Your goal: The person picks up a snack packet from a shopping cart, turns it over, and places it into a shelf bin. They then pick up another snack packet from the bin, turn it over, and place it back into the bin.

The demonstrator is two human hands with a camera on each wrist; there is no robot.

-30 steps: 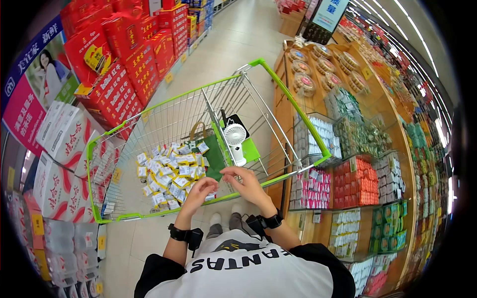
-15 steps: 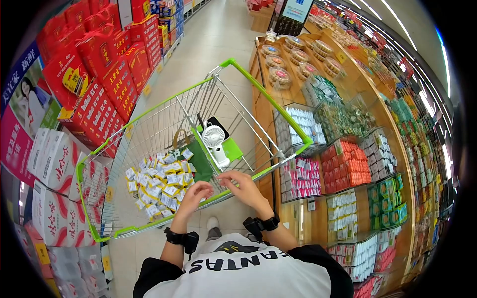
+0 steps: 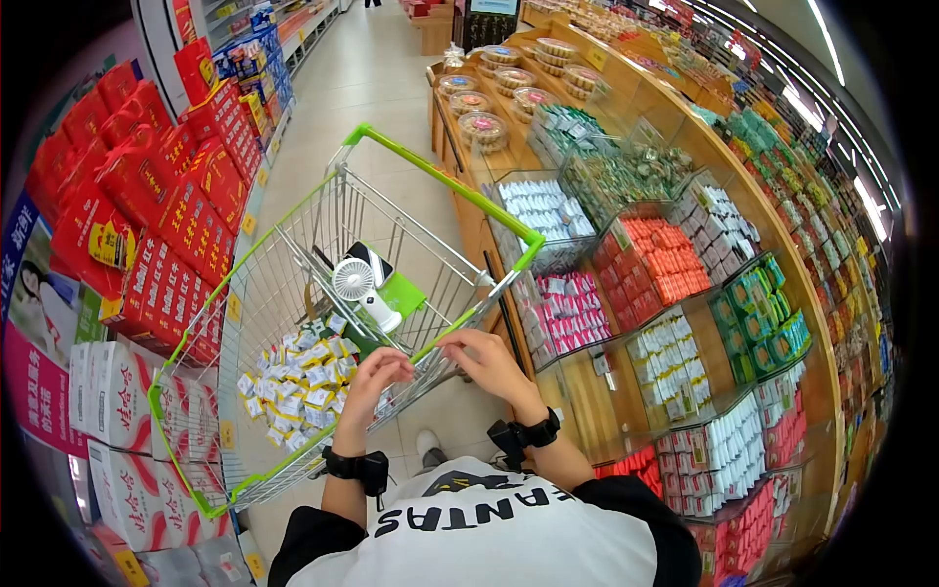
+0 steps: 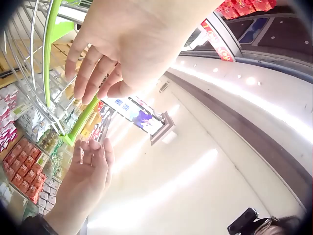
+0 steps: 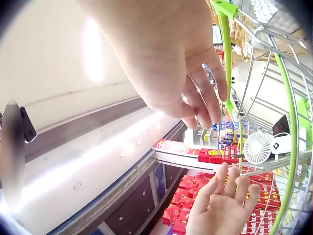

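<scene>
Above the near side of a green-rimmed wire shopping cart [image 3: 445, 179], both hands hang with relaxed, slightly bent fingers and hold nothing. The left hand [image 3: 372, 384] is at the cart's near rim, palm showing in the left wrist view [image 4: 134, 41]. To its right is the right hand [image 3: 486, 364], seen large in the right wrist view [image 5: 166, 58]. Contact with the rim cannot be told. Inside the cart lie many small white and yellow packets [image 3: 298, 383], a white handheld fan [image 3: 354, 280] and a dark flat object [image 3: 375, 256] by a green flap [image 3: 400, 294].
Wooden shelving [image 3: 452, 147] with round lidded tubs [image 3: 482, 130] and clear bins of wrapped packets [image 3: 650, 264] stands along the right. Red boxes [image 3: 181, 293] and white cartons [image 3: 125, 401] are stacked at the left. A tiled aisle [image 3: 357, 88] runs ahead between them.
The cart and its contents have shifted left in the head view and the cart has turned. The shelving has come closer to the middle. Both hands keep nearly the same pose.
</scene>
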